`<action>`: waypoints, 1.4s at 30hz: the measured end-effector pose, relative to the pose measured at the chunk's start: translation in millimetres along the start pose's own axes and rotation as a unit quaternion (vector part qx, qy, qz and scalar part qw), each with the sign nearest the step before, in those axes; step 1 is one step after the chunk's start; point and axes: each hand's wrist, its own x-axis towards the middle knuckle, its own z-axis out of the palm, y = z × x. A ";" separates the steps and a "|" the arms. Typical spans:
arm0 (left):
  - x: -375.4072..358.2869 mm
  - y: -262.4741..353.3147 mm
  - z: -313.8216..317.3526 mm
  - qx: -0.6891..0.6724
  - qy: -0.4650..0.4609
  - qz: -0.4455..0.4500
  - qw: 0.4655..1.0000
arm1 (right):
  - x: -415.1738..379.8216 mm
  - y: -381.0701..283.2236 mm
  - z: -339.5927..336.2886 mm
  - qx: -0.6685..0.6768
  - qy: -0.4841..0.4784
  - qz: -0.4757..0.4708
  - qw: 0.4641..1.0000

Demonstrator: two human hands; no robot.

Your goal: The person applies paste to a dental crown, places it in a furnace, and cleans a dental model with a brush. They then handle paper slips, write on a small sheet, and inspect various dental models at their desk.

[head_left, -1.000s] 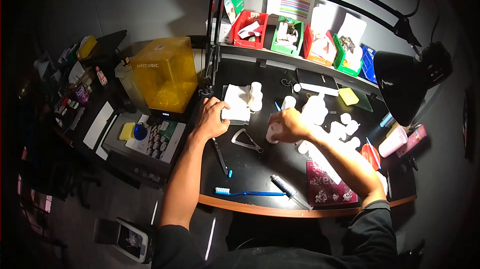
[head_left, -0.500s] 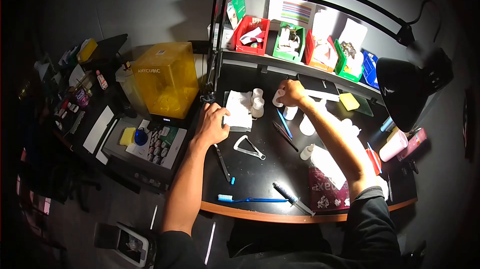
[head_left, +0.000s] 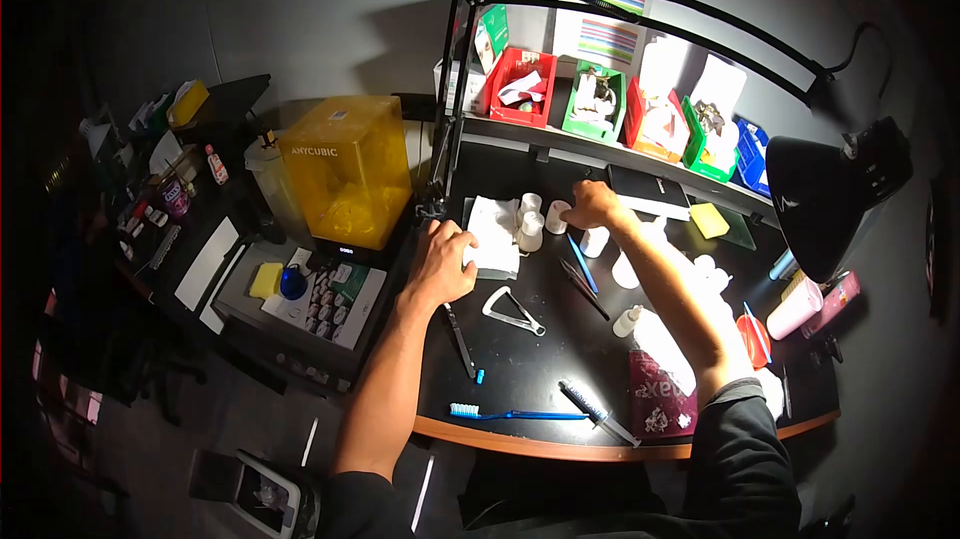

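Note:
My right hand reaches to the back of the desk. Its fingers are closed at the right edge of a small white jar. Left of that jar stand more white containers, beside a pad of white paper. My left hand rests at the pad's left edge with bent fingers apart, and nothing visible in it. Below it lies a slim black-handled tool, and to its right a metal caliper. A blue pen-like stick and dark tweezers lie in front of the jar.
A blue toothbrush and a syringe lie near the front edge. A dark red bag is under my right forearm. Coloured bins line the back shelf. A black lamp hangs at right; a yellow-covered printer stands left.
The view has shifted slightly, so the desk sits lower and further right. The white jar at my right hand has moved a little left, towards the other white containers, and stands more upright.

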 end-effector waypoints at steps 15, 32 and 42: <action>0.5 3.1 -7.9 -0.006 -0.015 -0.012 1.000 | -27.4 -19.4 24.4 0.069 0.017 0.042 0.997; -1.3 1.6 -7.6 -0.009 -0.002 0.006 1.000 | -126.0 92.7 -55.4 0.101 0.155 -0.016 0.983; -4.6 -0.6 -12.1 -0.010 -0.002 -0.011 1.000 | -135.3 80.6 -30.0 0.158 0.246 0.045 0.955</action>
